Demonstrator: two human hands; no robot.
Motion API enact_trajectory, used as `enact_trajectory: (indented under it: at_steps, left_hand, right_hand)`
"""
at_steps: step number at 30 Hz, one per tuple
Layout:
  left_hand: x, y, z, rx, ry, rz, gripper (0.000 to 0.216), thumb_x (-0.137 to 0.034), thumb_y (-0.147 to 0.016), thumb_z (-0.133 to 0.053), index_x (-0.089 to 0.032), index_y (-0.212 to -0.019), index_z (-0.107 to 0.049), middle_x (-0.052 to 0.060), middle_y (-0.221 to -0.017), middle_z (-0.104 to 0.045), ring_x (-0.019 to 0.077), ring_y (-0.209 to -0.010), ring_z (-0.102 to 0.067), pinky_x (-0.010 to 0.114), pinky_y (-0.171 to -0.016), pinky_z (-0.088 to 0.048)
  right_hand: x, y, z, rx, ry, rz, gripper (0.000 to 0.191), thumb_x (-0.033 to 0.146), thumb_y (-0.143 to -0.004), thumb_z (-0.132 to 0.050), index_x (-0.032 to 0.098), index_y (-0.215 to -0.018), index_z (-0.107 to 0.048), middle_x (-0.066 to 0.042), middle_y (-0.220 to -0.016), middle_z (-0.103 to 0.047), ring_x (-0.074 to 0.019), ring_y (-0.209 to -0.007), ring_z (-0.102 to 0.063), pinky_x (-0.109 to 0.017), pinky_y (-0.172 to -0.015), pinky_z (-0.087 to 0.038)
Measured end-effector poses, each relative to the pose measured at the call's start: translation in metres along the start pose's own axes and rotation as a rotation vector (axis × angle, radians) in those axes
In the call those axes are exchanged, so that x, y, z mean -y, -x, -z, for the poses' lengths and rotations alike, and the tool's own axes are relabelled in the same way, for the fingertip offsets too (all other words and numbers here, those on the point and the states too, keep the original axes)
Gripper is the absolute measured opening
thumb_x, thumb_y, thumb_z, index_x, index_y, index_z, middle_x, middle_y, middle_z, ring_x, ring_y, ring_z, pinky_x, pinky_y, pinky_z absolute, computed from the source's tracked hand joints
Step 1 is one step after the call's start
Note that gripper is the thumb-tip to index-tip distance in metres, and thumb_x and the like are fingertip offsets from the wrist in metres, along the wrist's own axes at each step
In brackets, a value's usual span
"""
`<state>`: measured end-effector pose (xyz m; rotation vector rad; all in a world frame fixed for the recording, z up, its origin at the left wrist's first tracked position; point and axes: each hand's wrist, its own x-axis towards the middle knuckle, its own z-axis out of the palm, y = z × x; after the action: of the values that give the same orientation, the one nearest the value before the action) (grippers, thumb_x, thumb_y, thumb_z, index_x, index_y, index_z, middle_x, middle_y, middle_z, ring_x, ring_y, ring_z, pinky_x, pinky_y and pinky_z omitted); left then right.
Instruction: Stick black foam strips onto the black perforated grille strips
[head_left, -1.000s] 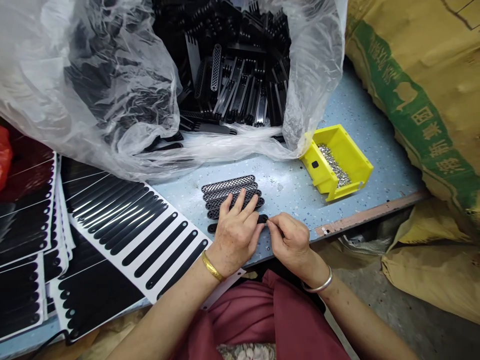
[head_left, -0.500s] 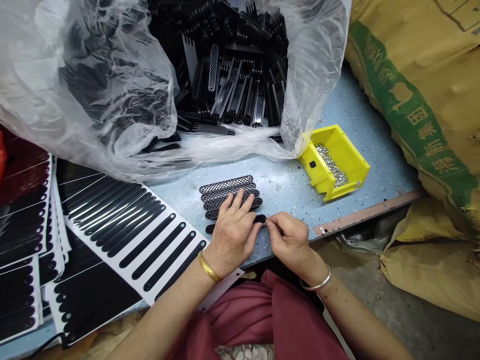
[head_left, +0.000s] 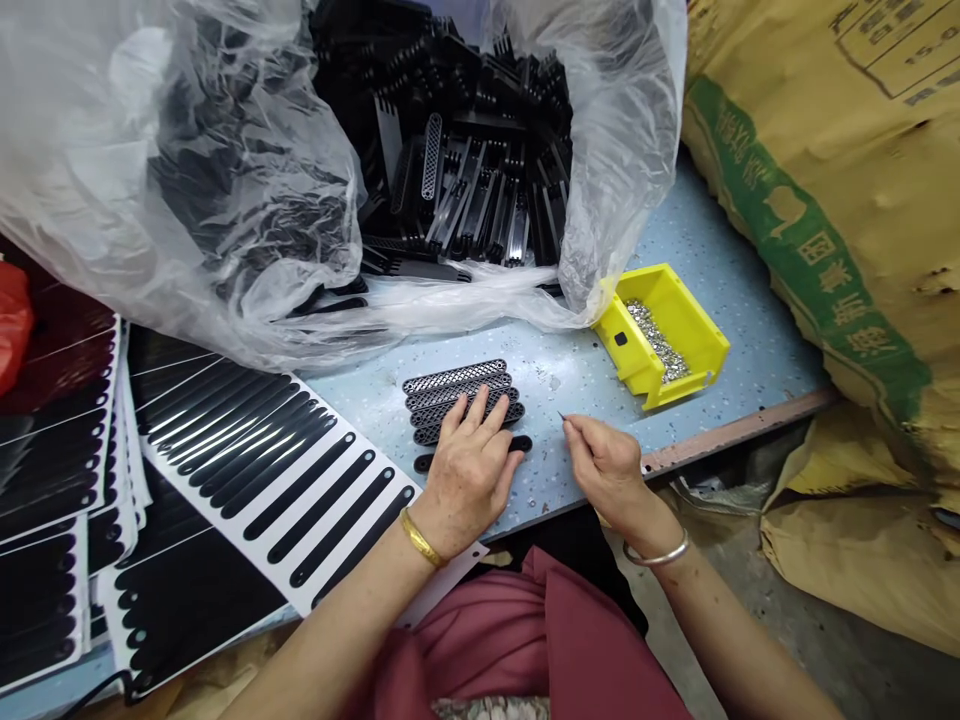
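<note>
My left hand (head_left: 469, 468) lies flat with its fingers stretched over a row of black lattice strips (head_left: 454, 376) on the table. Below them, partly hidden under the same hand, is a smooth black strip (head_left: 520, 443) with rounded ends and a hole. My right hand (head_left: 609, 462) is off to the right, apart from the strips. Its thumb and forefinger are pinched on a thin dark pointed thing (head_left: 562, 416), too small to name. Beyond that hand, a yellow bin (head_left: 694, 335) holds small shiny metal pieces (head_left: 658, 342).
A clear plastic bag (head_left: 622, 170) full of black plastic parts (head_left: 472, 200) fills the back. Sheets of black adhesive strips (head_left: 300, 505) lie at left, near a red thing (head_left: 13, 325). A large yellow-brown sack (head_left: 847, 220) leans at right. The blue speckled table (head_left: 570, 370) has a worn front edge.
My right hand has drawn away to the right from the end of the smooth black strip, still pinching. My left hand stays on the strips. The view has shifted slightly.
</note>
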<state>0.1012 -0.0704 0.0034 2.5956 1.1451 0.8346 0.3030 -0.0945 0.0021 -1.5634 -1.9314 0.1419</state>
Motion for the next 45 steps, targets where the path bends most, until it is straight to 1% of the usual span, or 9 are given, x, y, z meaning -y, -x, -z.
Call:
enact_trajectory:
  at_steps: [6, 11, 15, 19, 26, 31, 38, 41, 45]
  left_hand:
    - [-0.002, 0.000, 0.002, -0.024, 0.003, 0.002, 0.012, -0.017, -0.087, -0.057, -0.014, -0.093, -0.067, 0.019, -0.136, -0.057, 0.0359, -0.139, -0.038, 0.061, -0.108, -0.037]
    - [-0.002, 0.001, 0.001, -0.031, -0.003, -0.001, 0.012, -0.017, -0.086, -0.057, -0.013, -0.092, -0.067, 0.020, -0.136, -0.057, 0.0359, -0.139, -0.038, 0.062, -0.108, -0.037]
    - [-0.002, 0.002, 0.001, -0.025, -0.021, 0.000, 0.013, -0.016, -0.087, -0.054, -0.013, -0.091, -0.067, 0.020, -0.135, -0.057, 0.0357, -0.138, -0.039, 0.061, -0.108, -0.037]
    - [-0.001, 0.003, 0.000, -0.019, -0.034, -0.004, 0.016, -0.017, -0.088, -0.053, -0.011, -0.091, -0.067, 0.022, -0.134, -0.058, 0.0358, -0.138, -0.039, 0.060, -0.110, -0.036]
    - [0.000, 0.003, 0.006, -0.034, -0.002, -0.023, 0.024, -0.012, -0.084, -0.051, -0.009, -0.104, -0.065, 0.022, -0.133, -0.058, 0.0347, -0.139, -0.038, 0.061, -0.111, -0.035]
    - [-0.024, 0.013, 0.020, -0.064, 0.027, -0.141, 0.042, -0.008, -0.080, -0.047, -0.001, -0.120, -0.058, 0.026, -0.134, -0.056, 0.0338, -0.140, -0.037, 0.056, -0.113, -0.036]
    - [-0.052, 0.040, 0.024, 0.113, -0.005, -0.163, 0.064, -0.007, -0.077, -0.041, 0.009, -0.139, -0.036, 0.032, -0.140, -0.047, 0.0341, -0.140, -0.036, 0.053, -0.112, -0.039]
    - [-0.048, 0.050, 0.026, 0.124, 0.009, -0.199, 0.062, -0.006, -0.077, -0.041, 0.007, -0.138, -0.038, 0.030, -0.141, -0.047, 0.0345, -0.143, -0.029, 0.054, -0.112, -0.039]
    - [-0.040, 0.057, 0.025, 0.078, -0.019, -0.129, 0.060, -0.002, -0.074, -0.042, 0.004, -0.133, -0.045, 0.030, -0.141, -0.047, 0.0362, -0.144, -0.024, 0.059, -0.111, -0.037]
  right_hand:
    - [-0.031, -0.023, 0.014, -0.015, 0.161, 0.052, 0.019, 0.022, -0.089, -0.055, 0.016, -0.092, -0.072, -0.010, -0.082, -0.069, -0.0210, -0.076, -0.062, -0.033, -0.071, -0.048]
    - [-0.002, -0.022, 0.015, -0.094, -0.028, -0.022, 0.015, 0.029, -0.083, -0.065, 0.017, -0.075, -0.068, -0.003, -0.060, -0.063, -0.0143, -0.052, -0.056, -0.027, -0.053, -0.046]
    - [0.027, -0.013, -0.010, 0.053, -0.336, -0.235, 0.016, 0.032, -0.078, -0.070, 0.017, -0.073, -0.066, 0.001, -0.049, -0.060, -0.0107, -0.039, -0.050, -0.022, -0.040, -0.040]
    - [0.033, -0.010, -0.029, 0.138, -0.444, -0.356, 0.017, 0.031, -0.077, -0.065, 0.017, -0.068, -0.062, -0.001, -0.051, -0.063, -0.0125, -0.042, -0.055, -0.022, -0.041, -0.041]
    - [0.031, -0.012, -0.029, 0.110, -0.358, -0.246, 0.018, 0.019, -0.081, -0.051, 0.019, -0.063, -0.056, 0.001, -0.047, -0.055, -0.0123, -0.042, -0.050, -0.023, -0.043, -0.038]
    - [0.035, -0.012, -0.025, 0.092, -0.251, -0.128, 0.024, 0.019, -0.082, -0.047, 0.019, -0.059, -0.052, 0.000, -0.050, -0.055, -0.0120, -0.046, -0.049, -0.023, -0.047, -0.037]
    - [0.034, -0.007, -0.025, 0.098, -0.363, -0.244, 0.021, 0.025, -0.082, -0.052, 0.019, -0.063, -0.057, 0.001, -0.050, -0.055, -0.0111, -0.044, -0.049, -0.022, -0.045, -0.039]
    - [0.034, -0.006, -0.022, 0.119, -0.422, -0.279, 0.021, 0.029, -0.084, -0.052, 0.019, -0.067, -0.059, 0.001, -0.051, -0.058, -0.0123, -0.045, -0.053, -0.023, -0.047, -0.042]
    - [0.037, -0.008, -0.020, 0.188, -0.499, -0.332, 0.028, 0.036, -0.089, -0.049, 0.019, -0.069, -0.059, 0.001, -0.050, -0.058, -0.0116, -0.042, -0.053, -0.023, -0.047, -0.043]
